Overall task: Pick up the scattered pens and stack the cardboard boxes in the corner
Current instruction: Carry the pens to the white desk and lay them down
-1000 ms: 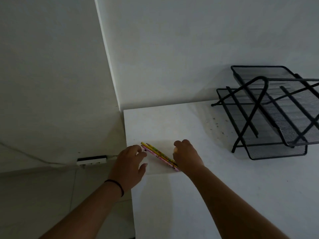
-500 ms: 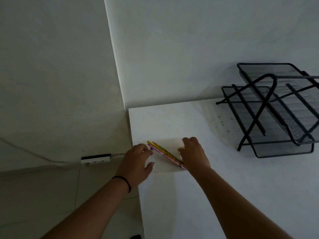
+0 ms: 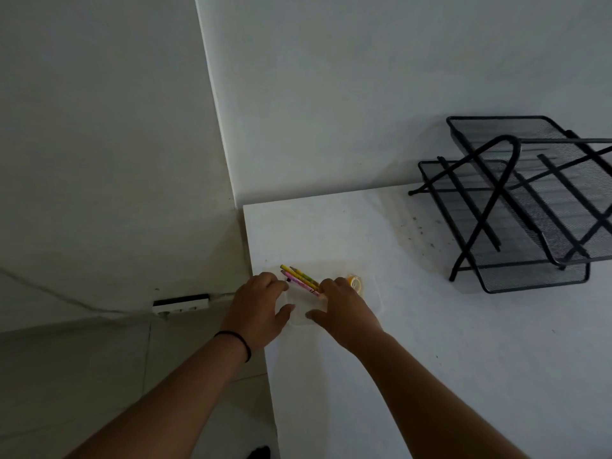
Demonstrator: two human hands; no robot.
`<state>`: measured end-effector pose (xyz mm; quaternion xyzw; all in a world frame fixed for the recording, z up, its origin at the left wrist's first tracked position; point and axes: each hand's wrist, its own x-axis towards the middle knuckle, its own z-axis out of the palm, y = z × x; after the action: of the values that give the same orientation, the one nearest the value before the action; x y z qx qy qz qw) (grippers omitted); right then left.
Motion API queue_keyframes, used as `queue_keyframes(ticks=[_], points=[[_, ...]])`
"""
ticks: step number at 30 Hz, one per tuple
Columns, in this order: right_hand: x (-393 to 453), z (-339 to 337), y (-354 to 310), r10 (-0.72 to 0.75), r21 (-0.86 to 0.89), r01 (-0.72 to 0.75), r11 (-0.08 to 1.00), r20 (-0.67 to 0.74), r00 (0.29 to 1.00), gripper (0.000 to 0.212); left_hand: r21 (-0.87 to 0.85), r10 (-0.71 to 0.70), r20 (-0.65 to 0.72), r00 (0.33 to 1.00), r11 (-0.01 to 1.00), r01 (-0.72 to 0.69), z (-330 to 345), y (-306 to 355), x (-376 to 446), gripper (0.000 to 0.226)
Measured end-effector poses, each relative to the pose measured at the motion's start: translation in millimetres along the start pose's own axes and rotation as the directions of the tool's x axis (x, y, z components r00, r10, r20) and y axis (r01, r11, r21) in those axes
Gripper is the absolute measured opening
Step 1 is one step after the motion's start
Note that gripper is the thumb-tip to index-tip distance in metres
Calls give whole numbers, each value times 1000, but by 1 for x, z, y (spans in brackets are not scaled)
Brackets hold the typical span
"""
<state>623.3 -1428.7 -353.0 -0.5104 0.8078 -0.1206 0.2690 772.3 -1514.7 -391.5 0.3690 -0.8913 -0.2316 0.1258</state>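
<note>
Both hands close in on the pens (image 3: 300,279) near the desk's (image 3: 430,359) left edge, bundled diagonally, likely for one scoop. Left hand (image 3: 257,304) curls over their left end, right hand (image 3: 344,309) over the other; actual grip can't be told.

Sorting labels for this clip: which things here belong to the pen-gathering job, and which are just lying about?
Job:
- pens
- left hand
- right hand

Lying about:
- black mesh tray rack
- yellow tape roll
- wall socket
- white table
</note>
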Motion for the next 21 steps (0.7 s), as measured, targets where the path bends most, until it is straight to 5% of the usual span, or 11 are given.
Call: queue_keyframes(ticks=[12,21], points=[[-10,-17,13,100,-37,-106,994,-137,986,35,39,-28,15,999,999,28,-5,6,-4,37],[-26,-40,25,0,-64,-12,998,-189,982,28,45,-182,-59,982,982,185,-31,25,-27,40]])
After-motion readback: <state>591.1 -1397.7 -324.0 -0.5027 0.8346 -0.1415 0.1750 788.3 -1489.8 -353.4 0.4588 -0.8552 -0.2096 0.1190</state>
